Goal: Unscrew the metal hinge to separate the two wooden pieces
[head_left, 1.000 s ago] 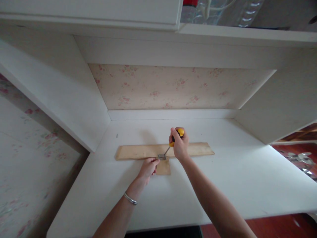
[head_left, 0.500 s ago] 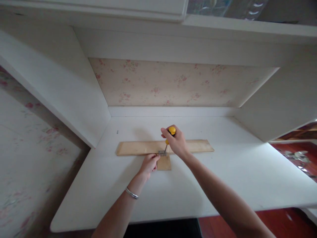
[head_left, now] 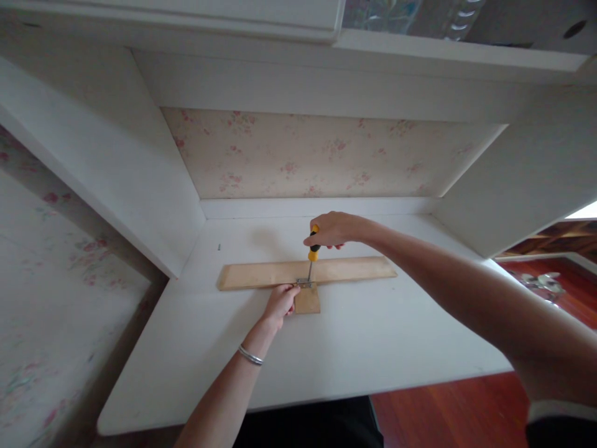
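Observation:
A long pale wooden board (head_left: 256, 275) lies across the white desktop, with a short wooden piece (head_left: 308, 303) meeting its near edge. Over their joint sits a small metal hinge (head_left: 303, 283). My left hand (head_left: 280, 300) is closed at the hinge's left end, thumb pressed on it, the other fingers curled beside the short piece and partly hidden. My right hand (head_left: 332, 229) grips a yellow and black screwdriver (head_left: 313, 254) from above. The screwdriver stands nearly upright, its tip down at the right part of the hinge.
A white side panel (head_left: 116, 162) rises on the left, another panel (head_left: 508, 162) on the right. Overhead runs a cabinet shelf (head_left: 420, 46) holding clear glassy items. A tiny dark object (head_left: 219, 247) lies on the desktop (head_left: 396, 330) at the back left.
My right hand has turned around the screwdriver handle, its wrist and forearm swinging up and to the right. The screwdriver tip stays on the hinge. My left hand keeps its hold.

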The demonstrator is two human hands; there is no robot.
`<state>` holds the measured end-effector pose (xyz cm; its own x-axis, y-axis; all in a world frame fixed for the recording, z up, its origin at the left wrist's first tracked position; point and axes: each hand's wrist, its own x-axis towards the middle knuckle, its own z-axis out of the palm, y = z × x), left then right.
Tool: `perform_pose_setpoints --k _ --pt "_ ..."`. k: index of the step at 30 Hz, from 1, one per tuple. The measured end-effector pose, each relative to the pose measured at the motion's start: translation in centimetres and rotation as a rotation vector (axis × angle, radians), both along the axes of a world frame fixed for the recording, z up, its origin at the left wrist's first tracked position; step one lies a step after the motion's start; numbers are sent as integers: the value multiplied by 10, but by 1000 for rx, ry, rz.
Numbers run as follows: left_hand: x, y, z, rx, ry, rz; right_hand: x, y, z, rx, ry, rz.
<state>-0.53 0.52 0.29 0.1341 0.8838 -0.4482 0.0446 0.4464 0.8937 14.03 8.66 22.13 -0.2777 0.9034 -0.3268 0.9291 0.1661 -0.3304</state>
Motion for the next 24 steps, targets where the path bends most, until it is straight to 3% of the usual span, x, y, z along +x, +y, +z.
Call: perform_pose_setpoints --k 5,7,11,16,18,22,24 --pt "1 0 0 7 13 19 -11 5 -8 294 -152 -25" --pt "2 0 0 16 22 29 -8 8 -10 267 -199 60" --pt "3 -1 1 13 31 30 1 6 0 66 -298 251" --pt "3 -1 3 11 30 36 -3 -5 19 100 -341 507" --pt "3 -2 4 19 30 40 -7 -5 20 136 -409 452" --pt "3 -3 6 34 49 36 -11 3 16 177 -545 214" --pt "3 -4 8 33 49 39 -11 5 17 157 -532 265"
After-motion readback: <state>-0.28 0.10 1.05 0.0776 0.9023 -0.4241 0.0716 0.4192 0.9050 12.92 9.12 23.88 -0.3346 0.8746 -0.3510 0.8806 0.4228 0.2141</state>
